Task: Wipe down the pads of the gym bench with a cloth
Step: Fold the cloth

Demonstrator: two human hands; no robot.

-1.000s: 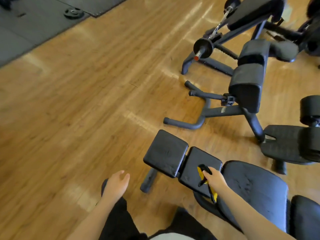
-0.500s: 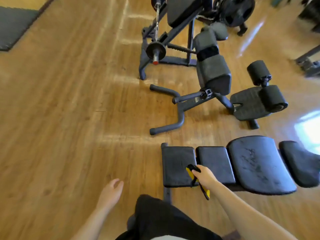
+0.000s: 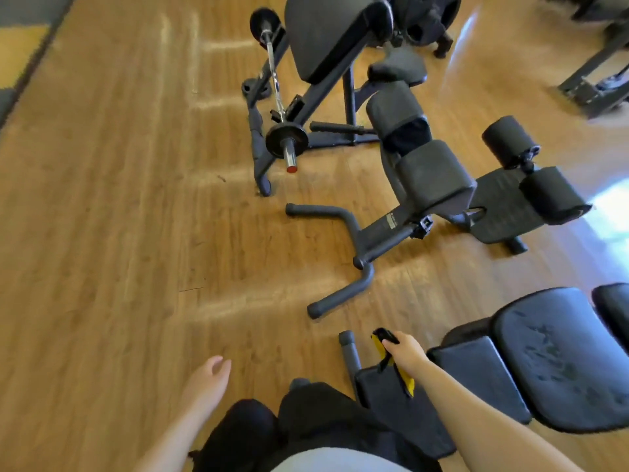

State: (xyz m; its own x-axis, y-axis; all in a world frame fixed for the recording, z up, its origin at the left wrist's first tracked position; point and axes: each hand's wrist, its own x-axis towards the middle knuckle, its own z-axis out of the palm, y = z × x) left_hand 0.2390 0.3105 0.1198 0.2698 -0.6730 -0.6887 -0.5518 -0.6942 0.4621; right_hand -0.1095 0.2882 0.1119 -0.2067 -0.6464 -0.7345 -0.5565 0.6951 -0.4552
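Note:
A black gym bench (image 3: pixel 544 356) with several padded sections lies at the lower right. Its big seat pad shows scuffed, smeared marks. My right hand (image 3: pixel 406 350) grips a yellow and black cloth (image 3: pixel 401 376) that hangs down over the end pad (image 3: pixel 391 400) nearest me. My left hand (image 3: pixel 207 379) hangs over the wooden floor to the left, fingers relaxed and holding nothing. My dark trousers cover part of the end pad.
A black hyperextension bench (image 3: pixel 432 178) with floor handles stands just beyond the bench. Behind it is a preacher curl stand (image 3: pixel 326 32) with a loaded curl bar (image 3: pixel 277 97). Another frame (image 3: pixel 592 86) is at the far right. Wooden floor stretches left.
The view has swung left and closer. My right hand with the cloth has shifted from between the two small pads to the outer edge of the end pad. My left hand stays loose.

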